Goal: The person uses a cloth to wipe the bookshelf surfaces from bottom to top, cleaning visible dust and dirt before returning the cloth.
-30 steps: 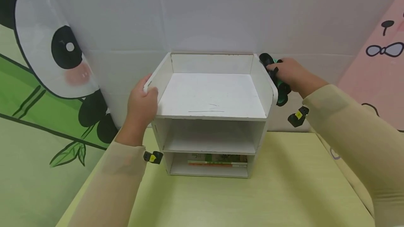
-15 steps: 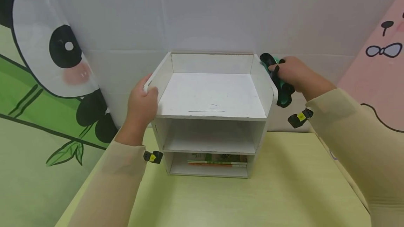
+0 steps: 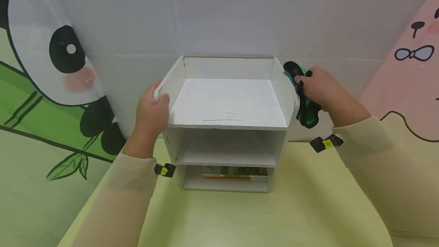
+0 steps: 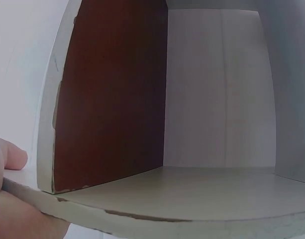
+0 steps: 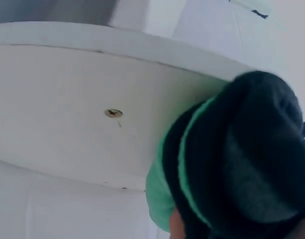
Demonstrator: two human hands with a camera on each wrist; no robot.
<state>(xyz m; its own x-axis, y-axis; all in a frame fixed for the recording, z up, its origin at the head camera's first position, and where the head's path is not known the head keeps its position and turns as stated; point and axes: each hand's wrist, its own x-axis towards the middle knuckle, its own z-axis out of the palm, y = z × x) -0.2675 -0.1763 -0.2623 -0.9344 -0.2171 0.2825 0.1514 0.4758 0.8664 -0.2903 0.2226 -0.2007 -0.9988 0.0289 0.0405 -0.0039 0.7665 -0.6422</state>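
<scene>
One left hand (image 3: 151, 111) grips one white three-tier wooden shelf unit's (image 3: 226, 125) left wall, one right hand (image 3: 320, 89) presses one bunched green-and-black cloth (image 3: 303, 102), partly hidden, against its right wall.

top tray (image 3: 228, 102) free | mid shelf (image 3: 226, 146) prob. free | bottom: books (image 3: 234, 172) block

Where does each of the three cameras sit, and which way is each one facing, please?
Head: worn on the head, looking forward and down at the white shelf unit on the yellow-green table; both sleeves, the left hand and the right hand show.
Left wrist: beside the unit's left wall, looking into the top tray; a thumb and palm edge show.
Right wrist: close against the unit's right outer wall, facing the green-and-black cloth; hardly any hand shows.
Shared: all three see the shelf unit; head and right wrist share the cloth.
</scene>
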